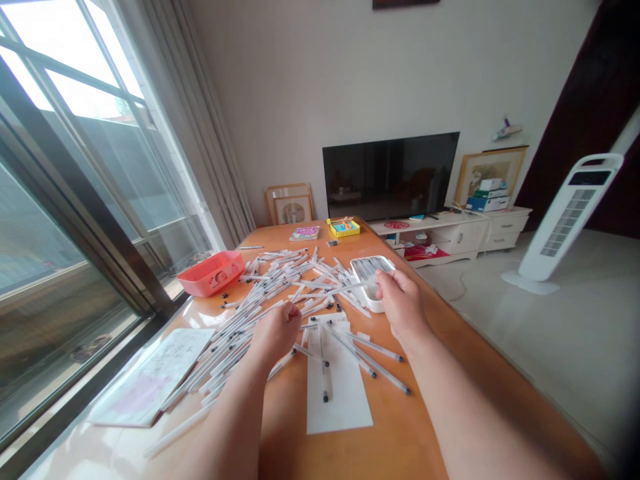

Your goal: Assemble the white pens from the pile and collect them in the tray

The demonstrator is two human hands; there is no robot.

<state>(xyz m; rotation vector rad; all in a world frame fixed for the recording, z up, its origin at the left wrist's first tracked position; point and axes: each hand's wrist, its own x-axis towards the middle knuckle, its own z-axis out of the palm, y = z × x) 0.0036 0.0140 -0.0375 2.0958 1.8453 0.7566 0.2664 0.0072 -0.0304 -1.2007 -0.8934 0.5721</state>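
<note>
My right hand (403, 301) is closed in a pinch on the end of a pen barrel (346, 289), a slim translucent tube pointing left over the pile. Just behind its fingers stands a white tray (354, 272) with several pens lying in it. My left hand (278, 328) is closed above the near part of the pile; anything inside its fingers is hidden. A loose heap of clear pens (270, 283), many with black ends, spreads around both hands. Between my forearms, a white paper sheet (340, 400) lies under several black-capped pens.
At the left table edge sit a coral basket (204, 283) and an open notebook (155, 377). Small black caps (225, 295) lie near the basket. Toward the far end are a booklet (305, 233) and a yellow box (345, 230). A white tower fan (567, 220) stands right.
</note>
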